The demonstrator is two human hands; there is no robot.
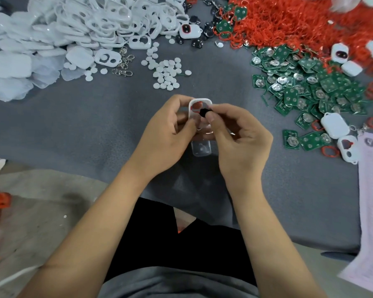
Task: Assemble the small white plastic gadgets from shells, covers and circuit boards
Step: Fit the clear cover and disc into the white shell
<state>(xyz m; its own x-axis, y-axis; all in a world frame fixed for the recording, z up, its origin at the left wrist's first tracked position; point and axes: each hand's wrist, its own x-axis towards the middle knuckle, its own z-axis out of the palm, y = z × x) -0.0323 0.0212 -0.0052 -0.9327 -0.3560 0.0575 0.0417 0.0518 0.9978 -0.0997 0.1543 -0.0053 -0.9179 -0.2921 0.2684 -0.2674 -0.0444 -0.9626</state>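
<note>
White plastic shells and covers are lying in a big heap at the far left of the grey cloth, and green square circuit boards are spreading at the right below a pile of red rubber rings. Your left hand is gripping a white plastic cover with two openings above the cloth centre. Your right hand is pinching a small black round part against it.
</note>
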